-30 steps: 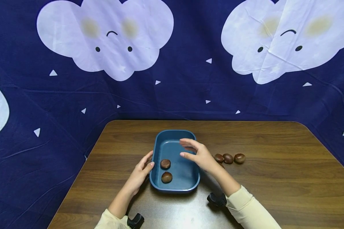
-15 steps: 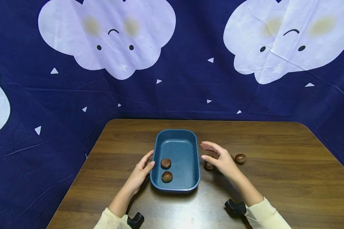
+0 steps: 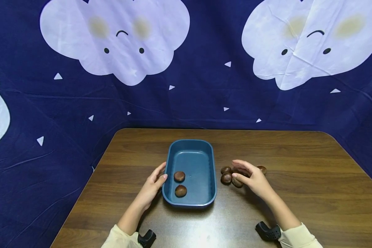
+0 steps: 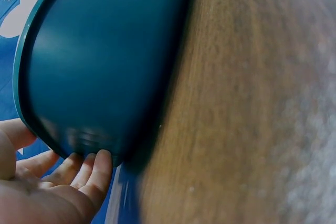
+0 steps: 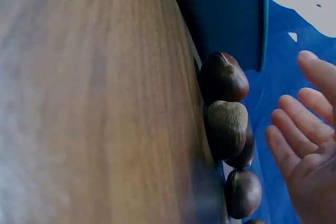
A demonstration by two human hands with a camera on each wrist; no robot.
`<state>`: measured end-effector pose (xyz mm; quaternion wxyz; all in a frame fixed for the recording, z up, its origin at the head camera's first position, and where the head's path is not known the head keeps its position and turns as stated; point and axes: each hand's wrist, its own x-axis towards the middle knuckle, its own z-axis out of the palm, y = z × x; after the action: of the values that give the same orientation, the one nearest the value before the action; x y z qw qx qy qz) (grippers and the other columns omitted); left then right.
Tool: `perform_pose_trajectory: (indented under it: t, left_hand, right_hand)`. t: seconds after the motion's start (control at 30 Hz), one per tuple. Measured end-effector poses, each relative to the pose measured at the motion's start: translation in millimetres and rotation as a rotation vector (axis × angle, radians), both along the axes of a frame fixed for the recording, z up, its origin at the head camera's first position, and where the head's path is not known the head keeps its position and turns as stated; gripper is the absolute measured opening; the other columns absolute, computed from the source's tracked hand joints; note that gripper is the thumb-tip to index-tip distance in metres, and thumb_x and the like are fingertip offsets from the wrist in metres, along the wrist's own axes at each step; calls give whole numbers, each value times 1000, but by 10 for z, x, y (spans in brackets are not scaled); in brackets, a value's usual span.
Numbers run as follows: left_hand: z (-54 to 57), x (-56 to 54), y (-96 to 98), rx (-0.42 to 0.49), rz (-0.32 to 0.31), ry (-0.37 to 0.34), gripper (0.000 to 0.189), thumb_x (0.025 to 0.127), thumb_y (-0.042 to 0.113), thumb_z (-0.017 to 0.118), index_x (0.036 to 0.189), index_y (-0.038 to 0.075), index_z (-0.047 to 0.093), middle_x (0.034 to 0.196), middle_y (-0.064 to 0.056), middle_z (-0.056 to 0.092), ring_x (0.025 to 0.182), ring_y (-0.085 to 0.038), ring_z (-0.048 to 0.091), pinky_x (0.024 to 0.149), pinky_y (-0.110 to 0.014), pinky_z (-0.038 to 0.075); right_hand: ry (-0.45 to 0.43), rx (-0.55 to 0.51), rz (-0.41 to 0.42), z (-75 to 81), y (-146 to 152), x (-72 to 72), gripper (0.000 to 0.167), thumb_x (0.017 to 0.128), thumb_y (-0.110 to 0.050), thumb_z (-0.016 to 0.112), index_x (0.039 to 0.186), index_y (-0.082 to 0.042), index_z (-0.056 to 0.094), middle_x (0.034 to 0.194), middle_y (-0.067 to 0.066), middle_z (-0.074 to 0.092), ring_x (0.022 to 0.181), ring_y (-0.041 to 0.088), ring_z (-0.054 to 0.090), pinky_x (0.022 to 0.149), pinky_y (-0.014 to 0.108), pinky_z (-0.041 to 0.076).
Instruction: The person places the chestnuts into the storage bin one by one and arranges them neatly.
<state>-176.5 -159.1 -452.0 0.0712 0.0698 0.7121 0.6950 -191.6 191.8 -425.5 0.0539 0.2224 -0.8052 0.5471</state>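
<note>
A blue rectangular tub (image 3: 190, 162) stands on the table, with two chestnuts (image 3: 180, 190) lying in its near left part. My left hand (image 3: 151, 187) holds the tub's left side: the thumb is at the rim and the fingertips (image 4: 103, 158) meet the outer wall. To the right of the tub several chestnuts (image 3: 226, 178) lie in a cluster. Over them hovers my right hand (image 3: 254, 179), fingers apart and slightly bent, nothing between them. It partly covers the cluster in the head view; in the right wrist view a gap separates its fingers from the chestnuts (image 5: 227, 129).
The wooden table (image 3: 313, 172) has a straight far edge. Behind it hangs a dark blue cloth (image 3: 204, 103) printed with white clouds and small triangles. A black wrist camera (image 3: 268, 231) sits on the right forearm, another wrist camera (image 3: 146, 238) on the left.
From over the tub, my right hand has moved right to above the chestnut cluster. The left hand and the tub have stayed in place, as have the two chestnuts inside.
</note>
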Motion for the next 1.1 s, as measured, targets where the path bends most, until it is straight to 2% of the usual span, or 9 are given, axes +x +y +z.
perform_pose_trajectory:
  t: [0.13,0.27,0.47,0.6,0.8,1.1]
  left_hand:
    - [1,1,-2,-4,1,2,49,94,19,47,139,9,30,139,-18,32,123,-33,34,97,-47,29]
    - [4,1,-1,-15,5,6,49,94,19,47,139,10,30,138,-17,33,123,-32,35,97,-47,29]
    - [-3,-8,-4,-11,2,13,49,94,18,48,139,10,31,138,-17,34,122,-32,35,96,-48,30]
    - [-3,-6,-5,0,-4,10,49,94,17,47,139,10,30,139,-18,33,123,-32,34,97,-48,29]
    - [5,2,-7,-5,-3,6,49,94,18,47,140,10,30,139,-17,32,124,-32,33,97,-49,29]
    - [-12,-7,-7,7,-4,8,49,94,16,47,139,9,30,139,-17,33,123,-32,34,97,-48,29]
  right_hand:
    - [27,43,-14,-83,57,-13,37,80,5,62,116,9,51,107,28,56,100,42,52,81,52,40]
    - [56,73,-32,-232,125,-53,34,80,5,62,113,9,54,106,24,59,98,39,54,79,47,43]
    - [51,151,-53,-420,204,-103,32,81,-7,66,110,3,59,105,16,62,94,31,58,77,41,47]
    - [54,243,-67,-469,217,-100,33,79,-13,69,108,-1,61,103,10,63,92,26,60,76,38,47]
    - [144,394,-95,-500,230,-94,37,73,-16,75,107,-8,63,101,3,64,92,19,58,76,38,46]
    - [165,403,-97,-520,242,-92,39,71,-15,76,107,-8,64,99,1,64,90,16,57,75,36,46]
